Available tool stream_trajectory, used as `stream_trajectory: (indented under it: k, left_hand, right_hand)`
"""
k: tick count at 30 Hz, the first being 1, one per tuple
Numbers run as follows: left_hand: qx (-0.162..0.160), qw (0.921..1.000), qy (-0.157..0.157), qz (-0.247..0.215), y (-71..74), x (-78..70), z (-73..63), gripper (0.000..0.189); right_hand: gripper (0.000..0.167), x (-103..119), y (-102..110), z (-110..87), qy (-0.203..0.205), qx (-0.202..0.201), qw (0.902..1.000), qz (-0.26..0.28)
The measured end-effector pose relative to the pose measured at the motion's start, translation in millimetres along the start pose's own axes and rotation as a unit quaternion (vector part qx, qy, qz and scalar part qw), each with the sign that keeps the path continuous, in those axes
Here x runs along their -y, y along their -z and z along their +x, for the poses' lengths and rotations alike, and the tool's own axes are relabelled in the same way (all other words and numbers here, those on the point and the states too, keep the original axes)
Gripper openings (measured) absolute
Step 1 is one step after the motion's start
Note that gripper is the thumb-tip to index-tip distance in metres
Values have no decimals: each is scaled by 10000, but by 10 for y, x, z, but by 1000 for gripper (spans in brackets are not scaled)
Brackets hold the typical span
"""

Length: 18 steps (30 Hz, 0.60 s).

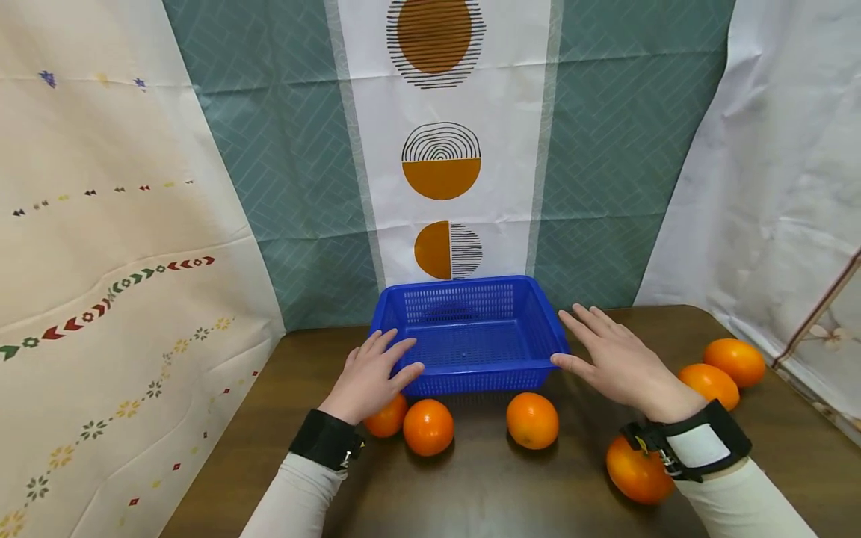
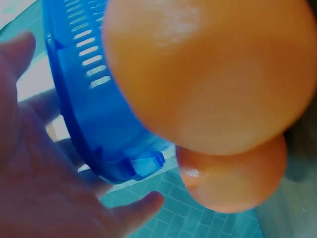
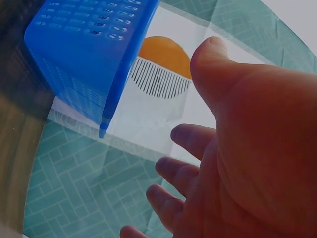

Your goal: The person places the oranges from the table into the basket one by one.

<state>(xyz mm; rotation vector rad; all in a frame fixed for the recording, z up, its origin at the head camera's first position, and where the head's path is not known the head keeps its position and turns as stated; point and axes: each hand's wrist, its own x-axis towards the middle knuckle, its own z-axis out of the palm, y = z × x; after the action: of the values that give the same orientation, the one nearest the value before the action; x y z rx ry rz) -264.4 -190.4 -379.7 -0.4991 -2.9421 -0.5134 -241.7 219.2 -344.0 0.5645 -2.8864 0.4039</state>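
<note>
In the head view, a blue plastic basket [image 1: 479, 379] sits on the wooden table [image 1: 471, 497] between the left hand [image 1: 368, 379] and right hand [image 1: 617, 365], both loosely extended, grasping nothing. The right wrist view alone reveals a gap beside the basket; the left's, two oranges [image 2: 213, 79] close up.

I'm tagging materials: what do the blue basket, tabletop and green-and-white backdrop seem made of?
Blue basket: probably moulded plastic, slightly glossy, from its shine and regular slots.
Tabletop: wood or wood-look laminate, softly shiny; brown streaks suggest grain.
Backdrop: apparently thin fabric, matt, given its creases.
</note>
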Motion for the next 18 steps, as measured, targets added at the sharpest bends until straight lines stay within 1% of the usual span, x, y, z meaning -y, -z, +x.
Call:
stream_trajectory:
  k: [2, 4, 6, 7, 9, 11, 15, 16, 18]
  left_hand:
    - [-369, 9992, 99, -100, 29, -10, 8, 66]
    - [-792, 9965, 218, -120, 55, -29, 14, 65]
    - [-1117, 9932, 331, -32, 71, -45, 3, 64]
    - [-1229, 9917, 383, 47, 75, -51, -14, 63]
    - [-1372, 9891, 454, 265, 81, -47, -58, 62]
    - [-1441, 9873, 486, 453, 82, -21, -96, 60]
    - [-1578, 9848, 492, 536, 76, 65, -150, 56]
    - [-1607, 9847, 419, 527, 79, 89, -156, 54]
    - [-1667, 9845, 142, 517, 95, 135, -162, 48]
  right_hand:
    - [87, 1, 13, 11, 40, -69, 10000, -52]
    - [85, 2, 19, 13, 73, -175, 9998, -116]
    - [83, 9, 9, 1, 97, -289, 9994, -163]
    - [83, 14, -5, -10, 107, -328, 9992, -196]
    - [82, 27, -38, -35, 131, -388, 9988, -250]
    - [82, 36, -67, -55, 148, -430, 9986, -283]
    - [81, 18, -114, -112, 97, -478, 9979, -423]
    - [81, 11, -123, -127, 65, -479, 9977, -472]
    - [81, -10, -145, -161, 7, -452, 9972, -596]
